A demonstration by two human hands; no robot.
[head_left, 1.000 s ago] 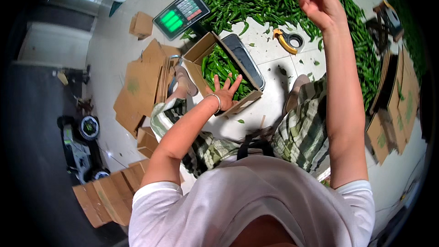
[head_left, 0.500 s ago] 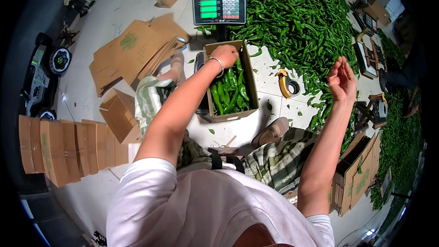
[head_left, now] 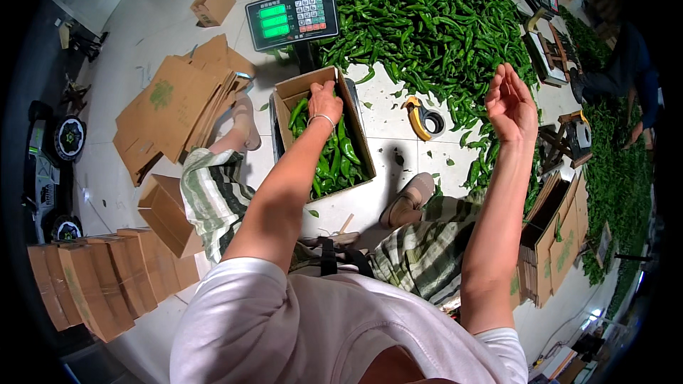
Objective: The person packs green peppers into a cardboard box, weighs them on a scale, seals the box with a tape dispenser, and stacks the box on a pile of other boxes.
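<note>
An open cardboard box (head_left: 363,146) stands on the scale in front of me, filled with long green peppers (head_left: 333,165). My left hand (head_left: 326,105), a bracelet at its wrist, reaches into the far end of the box. Its fingers look slightly apart and rest on the peppers, with the tips partly hidden. Raised in the air to the right is my right hand (head_left: 514,108), palm up, fingers stretched and loosely cupped, nothing in it. Beyond the box, the scale's display (head_left: 292,19) has lit green panels.
A big heap of green peppers (head_left: 413,14) covers the far floor. A yellow-and-black tape dispenser (head_left: 424,119) lies right of the box. Flattened cardboard (head_left: 167,103), an open empty box (head_left: 167,210) and closed boxes (head_left: 107,277) are at left. Another person (head_left: 622,71) is at far right.
My left hand has shifted within the box, its fingers less bunched over the peppers. The right hand stays raised. The whole view has turned and shifted slightly.
</note>
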